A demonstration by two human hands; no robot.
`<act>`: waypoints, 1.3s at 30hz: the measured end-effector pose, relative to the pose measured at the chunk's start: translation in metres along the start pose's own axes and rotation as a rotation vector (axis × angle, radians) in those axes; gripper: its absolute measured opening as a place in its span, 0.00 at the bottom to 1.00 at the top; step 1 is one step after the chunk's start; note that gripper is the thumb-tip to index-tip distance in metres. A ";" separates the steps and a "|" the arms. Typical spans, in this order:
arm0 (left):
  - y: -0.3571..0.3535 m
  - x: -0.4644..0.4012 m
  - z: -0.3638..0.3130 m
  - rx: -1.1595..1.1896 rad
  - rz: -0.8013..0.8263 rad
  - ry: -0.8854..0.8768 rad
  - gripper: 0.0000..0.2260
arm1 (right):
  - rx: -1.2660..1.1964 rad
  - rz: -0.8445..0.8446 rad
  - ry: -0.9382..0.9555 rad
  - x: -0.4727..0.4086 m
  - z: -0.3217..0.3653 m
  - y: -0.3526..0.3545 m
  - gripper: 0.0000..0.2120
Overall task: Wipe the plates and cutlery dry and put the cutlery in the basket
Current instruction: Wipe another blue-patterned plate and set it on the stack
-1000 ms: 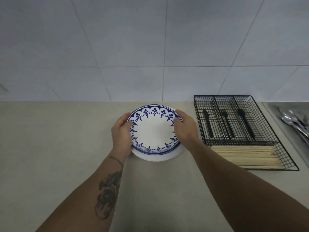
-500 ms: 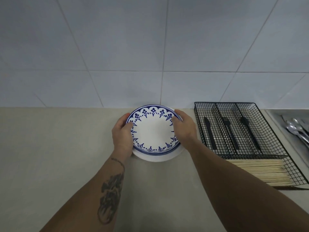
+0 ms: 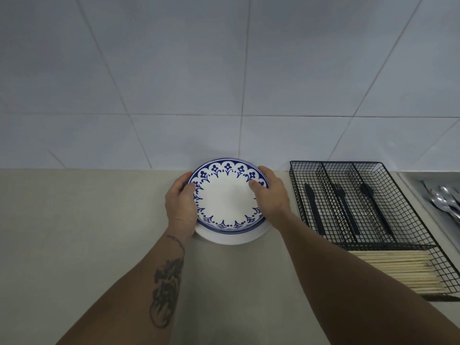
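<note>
— On the beige counter (image 3: 87,232), close to the tiled wall (image 3: 224,83), how many plates do you count?

— Two for certain, stacked: a blue-patterned plate (image 3: 227,197) on top and a plain white plate (image 3: 231,239) under it, whose rim shows only along the near edge. Blue bands between them might be another rim; I cannot tell.

— And the hands?

— Two. The left hand (image 3: 180,205) grips the left rim of the top plate, thumb over the patterned border, fingers curled round the edge. The right hand (image 3: 270,194) does the same on the right rim, thumb lying on the border. The stack sits squarely between them, face up and level.

— Cutlery?

— Just right of the plates stands a black wire basket (image 3: 410,232) with three long compartments running from the wall toward the person, plus a cross compartment at the near end. A black knife (image 3: 313,207) lies in the left one, a black fork (image 3: 344,207) in the middle, a black spoon (image 3: 373,207) in the right. All three lie lengthwise, working ends toward the wall, handles toward the person.

— The near compartment?

— A bundle of pale wooden sticks (image 3: 398,272), too many to count, lying crosswise, left to right.

— Anything farther right?

— Several metal spoons (image 3: 445,200) in a grey tray (image 3: 410,180) at the frame's edge, cut off, so no count.
</note>
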State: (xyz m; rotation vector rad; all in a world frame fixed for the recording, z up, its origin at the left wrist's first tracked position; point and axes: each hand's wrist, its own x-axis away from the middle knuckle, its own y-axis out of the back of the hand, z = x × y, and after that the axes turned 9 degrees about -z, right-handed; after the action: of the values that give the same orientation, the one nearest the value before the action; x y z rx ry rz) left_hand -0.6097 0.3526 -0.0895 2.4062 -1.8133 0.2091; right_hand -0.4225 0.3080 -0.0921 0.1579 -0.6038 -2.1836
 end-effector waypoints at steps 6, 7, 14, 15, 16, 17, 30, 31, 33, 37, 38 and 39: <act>0.010 0.010 -0.003 -0.123 -0.011 -0.096 0.18 | 0.188 0.071 0.091 0.016 0.016 0.022 0.32; 0.015 0.015 -0.004 -0.166 -0.032 -0.151 0.18 | 0.246 0.061 0.139 0.021 0.019 0.028 0.32; 0.030 0.065 -0.040 -0.186 0.060 -0.363 0.17 | 0.277 0.088 0.245 0.073 0.029 0.116 0.27; 0.027 0.076 -0.047 -0.177 0.097 -0.344 0.16 | 0.292 0.087 0.239 0.083 0.026 0.132 0.27; 0.024 0.087 -0.052 -0.174 0.136 -0.322 0.16 | 0.306 0.080 0.225 0.094 0.021 0.148 0.26; 0.021 0.101 -0.057 -0.183 0.171 -0.307 0.15 | 0.319 0.073 0.206 0.106 0.014 0.166 0.25; -0.070 0.319 -0.018 -0.294 0.705 -0.101 0.13 | 0.367 -0.121 -0.045 0.219 -0.133 0.411 0.17; -0.081 0.338 -0.012 -0.312 0.719 -0.099 0.13 | 0.383 -0.127 -0.046 0.222 -0.145 0.429 0.18; -0.104 0.377 -0.002 -0.349 0.730 -0.103 0.13 | 0.410 -0.112 -0.048 0.225 -0.168 0.465 0.19; -0.150 0.445 0.015 -0.369 0.709 -0.080 0.13 | 0.422 -0.074 -0.017 0.220 -0.206 0.524 0.19; -0.161 0.458 0.018 -0.376 0.702 -0.073 0.13 | 0.429 -0.059 -0.005 0.217 -0.212 0.534 0.19; -0.171 0.471 0.019 -0.383 0.699 -0.062 0.13 | 0.445 -0.041 0.015 0.213 -0.217 0.542 0.19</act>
State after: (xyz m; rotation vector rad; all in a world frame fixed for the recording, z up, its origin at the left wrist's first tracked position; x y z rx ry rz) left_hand -0.3169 -0.0487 -0.0249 1.4827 -2.3889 -0.1466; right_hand -0.1080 -0.2205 -0.0055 0.4233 -1.0790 -2.0544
